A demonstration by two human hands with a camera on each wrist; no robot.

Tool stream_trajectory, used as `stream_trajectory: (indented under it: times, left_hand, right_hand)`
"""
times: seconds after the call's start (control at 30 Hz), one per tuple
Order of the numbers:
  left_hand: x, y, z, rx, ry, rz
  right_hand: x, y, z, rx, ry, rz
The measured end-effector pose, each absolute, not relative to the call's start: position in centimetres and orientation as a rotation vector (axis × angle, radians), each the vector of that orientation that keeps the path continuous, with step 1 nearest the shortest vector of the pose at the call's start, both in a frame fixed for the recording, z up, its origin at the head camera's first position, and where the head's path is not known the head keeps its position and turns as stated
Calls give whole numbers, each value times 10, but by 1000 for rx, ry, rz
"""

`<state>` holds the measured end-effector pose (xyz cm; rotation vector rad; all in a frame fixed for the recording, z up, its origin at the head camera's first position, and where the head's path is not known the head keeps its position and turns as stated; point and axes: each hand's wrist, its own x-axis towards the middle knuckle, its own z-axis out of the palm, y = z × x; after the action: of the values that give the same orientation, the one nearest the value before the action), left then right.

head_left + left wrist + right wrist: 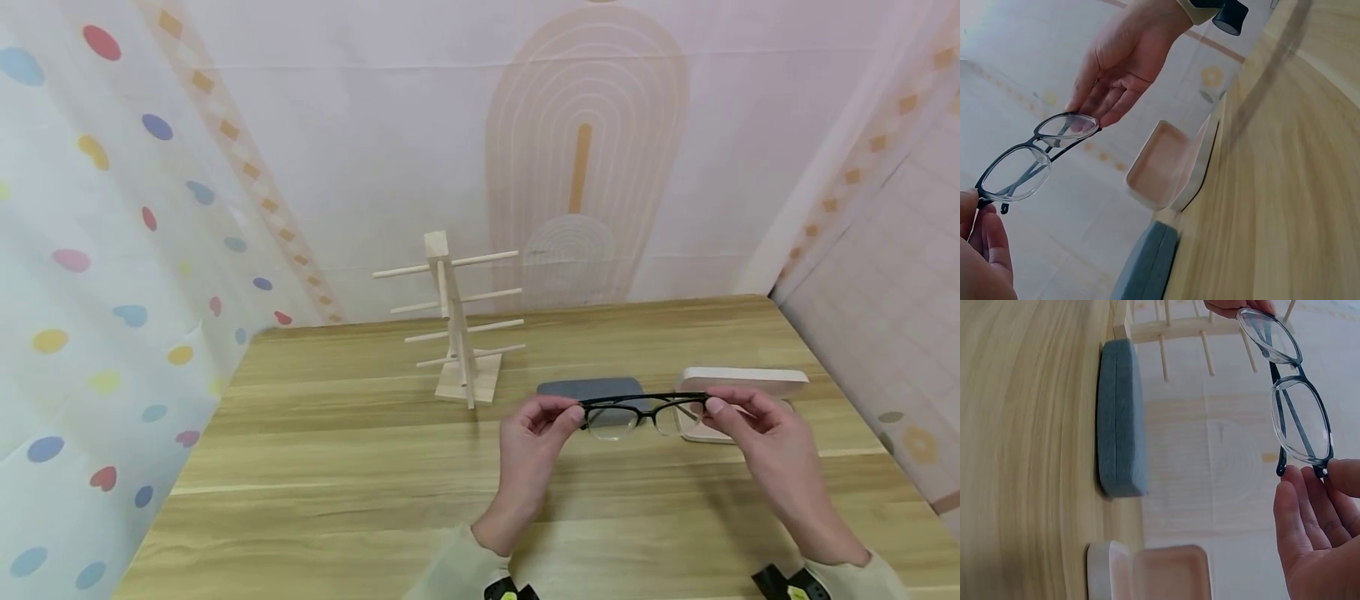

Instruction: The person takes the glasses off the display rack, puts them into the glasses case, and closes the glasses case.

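A pair of black-framed eyeglasses point(647, 413) is held up above the table between both hands. My left hand point(528, 454) pinches one outer end of the frame with thumb and fingers. At the opposite end, my right hand point(780, 458) pinches the other corner. Folded temples show behind the clear lenses in the right wrist view. Beyond the glasses lie a closed grey-blue glasses case point(1124, 419) and an open white case point(1200, 164) with a pinkish lining. The head view shows both cases partly hidden by the glasses and right hand.
Left of the hands stands a wooden display rack point(459, 333) with several thin horizontal pegs on a square base. The wood-grain table point(337, 475) meets a patterned curtain point(375, 167) at the back. Polka-dot fabric point(97, 358) hangs at the left.
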<state>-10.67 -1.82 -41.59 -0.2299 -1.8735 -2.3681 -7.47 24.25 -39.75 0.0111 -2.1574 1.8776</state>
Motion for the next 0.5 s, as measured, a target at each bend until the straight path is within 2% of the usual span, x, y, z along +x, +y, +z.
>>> stream_trajectory:
  times: [0.13,0.5]
  left_hand:
    - [-106,-9,-419,-221,-1876,-2386]
    - [-109,17,-428,-202,-1891,-2416]
  right_hand:
    - [-74,250,-400,26,-2010,2070]
    - [-72,272,-400,62,-1990,2058]
